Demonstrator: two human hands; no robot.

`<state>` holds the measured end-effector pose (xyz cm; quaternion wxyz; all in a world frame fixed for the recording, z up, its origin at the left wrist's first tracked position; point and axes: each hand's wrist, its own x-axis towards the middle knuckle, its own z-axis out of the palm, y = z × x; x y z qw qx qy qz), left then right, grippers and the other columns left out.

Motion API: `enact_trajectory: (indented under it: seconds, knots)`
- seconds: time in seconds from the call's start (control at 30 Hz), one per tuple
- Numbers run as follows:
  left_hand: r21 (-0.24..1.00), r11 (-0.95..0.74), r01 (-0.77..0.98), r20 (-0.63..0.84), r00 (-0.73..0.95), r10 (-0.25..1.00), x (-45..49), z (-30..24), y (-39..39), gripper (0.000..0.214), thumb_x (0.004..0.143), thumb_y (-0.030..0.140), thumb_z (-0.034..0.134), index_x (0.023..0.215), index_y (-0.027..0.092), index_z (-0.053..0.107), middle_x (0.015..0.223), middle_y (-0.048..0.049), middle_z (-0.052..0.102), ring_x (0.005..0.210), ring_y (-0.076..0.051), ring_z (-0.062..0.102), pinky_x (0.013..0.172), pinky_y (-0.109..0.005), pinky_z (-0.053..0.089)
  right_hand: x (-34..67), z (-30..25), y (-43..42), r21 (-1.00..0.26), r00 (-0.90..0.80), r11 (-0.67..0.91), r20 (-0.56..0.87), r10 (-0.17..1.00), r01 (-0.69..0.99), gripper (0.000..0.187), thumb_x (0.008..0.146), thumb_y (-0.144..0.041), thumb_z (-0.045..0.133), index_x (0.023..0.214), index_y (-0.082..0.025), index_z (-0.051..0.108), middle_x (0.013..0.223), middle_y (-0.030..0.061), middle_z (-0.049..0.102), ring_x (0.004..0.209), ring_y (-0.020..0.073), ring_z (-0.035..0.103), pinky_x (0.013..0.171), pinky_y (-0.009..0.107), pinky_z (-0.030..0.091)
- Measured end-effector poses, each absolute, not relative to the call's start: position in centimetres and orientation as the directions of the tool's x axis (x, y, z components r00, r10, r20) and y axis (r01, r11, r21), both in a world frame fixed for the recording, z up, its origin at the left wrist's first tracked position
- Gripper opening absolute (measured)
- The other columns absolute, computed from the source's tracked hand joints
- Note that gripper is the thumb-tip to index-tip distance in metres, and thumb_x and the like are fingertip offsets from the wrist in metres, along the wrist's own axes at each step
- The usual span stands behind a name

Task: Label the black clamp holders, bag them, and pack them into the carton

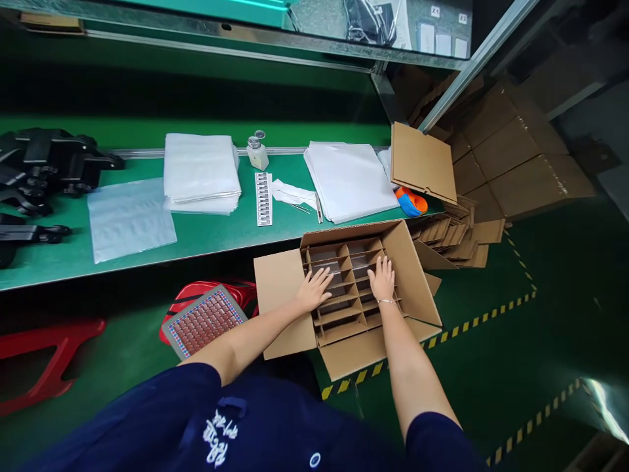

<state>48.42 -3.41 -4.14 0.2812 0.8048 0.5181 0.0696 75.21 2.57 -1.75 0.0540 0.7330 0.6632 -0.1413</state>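
An open cardboard box [422, 292] stands below the bench edge, its flaps folded outward. Inside it sits a cardboard divider [346, 288] that splits the space into several narrow slots. My left hand [314, 290] lies palm down on the left part of the divider with its fingers spread. On the right part rests my right hand [382, 278], also flat, fingers pointing away from me and a thin bracelet on the wrist. Neither hand grips anything. Slot bottoms under the hands are hidden.
The green bench [211, 239] holds stacked white sheets [351, 180], bags [201, 170], a small bottle [257, 155], a label strip [264, 200], tweezers [319, 208] and black parts [54, 157]. A red stool [189, 295] stands left; flattened cardboard [457, 236] leans right.
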Motion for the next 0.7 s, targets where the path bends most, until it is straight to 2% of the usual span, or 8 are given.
enact_trajectory:
  seconds: [0.1,0.27,0.33,0.43,0.53,0.63,0.7]
  knots:
    - [0.5,-0.31,0.809,-0.209,0.46,0.863,48.1,-5.9,-3.5,0.059,0.094,0.036,0.052,0.151,0.024,0.04,0.161,-0.0108,0.028,0.149,-0.033,0.026,0.12,-0.059,0.02,74.6,-4.8,2.7,-0.113,0.108,-0.15,-0.317,0.942,0.982,0.066,0.099,-0.045,0.024,0.157,-0.014,0.021,0.164,0.0129,0.017,0.152,0.0287,0.011,0.119,0.05,0.02]
    - [0.515,-0.315,0.797,-0.214,0.476,0.853,48.9,-6.7,-3.0,0.058,0.094,0.035,0.053,0.15,0.024,0.041,0.162,-0.0107,0.027,0.149,-0.033,0.025,0.121,-0.06,0.014,74.7,-6.5,2.0,-0.168,0.136,-0.199,-0.326,0.935,0.966,0.067,0.098,-0.044,0.025,0.158,-0.013,0.019,0.165,0.011,0.015,0.153,0.0278,0.005,0.122,0.049,0.012]
    - [0.538,-0.294,0.79,-0.219,0.467,0.856,48.9,-6.1,-2.2,0.057,0.094,0.037,0.052,0.149,0.025,0.041,0.16,-0.0099,0.031,0.149,-0.031,0.027,0.121,-0.058,0.018,74.8,-5.8,2.3,-0.213,0.128,-0.212,-0.353,0.927,0.954,0.068,0.097,-0.043,0.029,0.157,-0.012,0.02,0.163,0.0127,0.021,0.153,0.0291,0.008,0.121,0.05,0.014]
    - [0.562,-0.206,0.801,-0.217,0.384,0.897,46.8,-4.2,-2.5,0.057,0.098,0.037,0.044,0.152,0.022,0.034,0.161,-0.0106,0.031,0.15,-0.028,0.025,0.12,-0.052,0.025,74.5,-3.9,3.8,-0.295,0.1,-0.227,-0.391,0.915,0.928,0.071,0.094,-0.042,0.041,0.154,-0.007,0.028,0.158,0.0204,0.031,0.15,0.0352,0.018,0.119,0.056,0.019]
    - [0.557,-0.055,0.828,-0.239,0.224,0.945,41.8,-1.9,-7.2,0.053,0.101,0.03,0.035,0.152,0.018,0.031,0.16,-0.013,0.032,0.149,-0.025,0.026,0.121,-0.047,0.026,73.5,-0.8,5.0,-0.418,0.018,-0.188,-0.378,0.926,0.889,0.068,0.092,-0.042,0.046,0.148,-0.003,0.039,0.154,0.0262,0.034,0.147,0.0371,0.028,0.118,0.058,0.023]
    - [0.519,0.126,0.846,-0.369,0.089,0.925,35.8,0.4,-16.5,0.041,0.1,0.023,0.035,0.137,0.018,0.051,0.144,-0.0129,0.053,0.138,-0.025,0.045,0.116,-0.044,0.036,71.5,4.2,3.6,-0.603,-0.185,-0.065,-0.343,0.921,0.795,0.057,0.096,-0.043,0.041,0.142,-0.011,0.049,0.142,0.0199,0.054,0.133,0.0279,0.051,0.113,0.047,0.039]
    - [0.474,0.245,0.845,-0.5,0.029,0.866,32.9,1.7,-23.3,0.03,0.097,0.021,0.043,0.118,0.018,0.064,0.122,-0.01,0.066,0.118,-0.024,0.061,0.106,-0.041,0.047,69.8,8.1,0.4,-0.732,-0.344,0.017,-0.3,0.89,0.681,0.052,0.097,-0.047,0.04,0.138,-0.018,0.055,0.134,0.0139,0.062,0.124,0.0237,0.06,0.108,0.043,0.046]
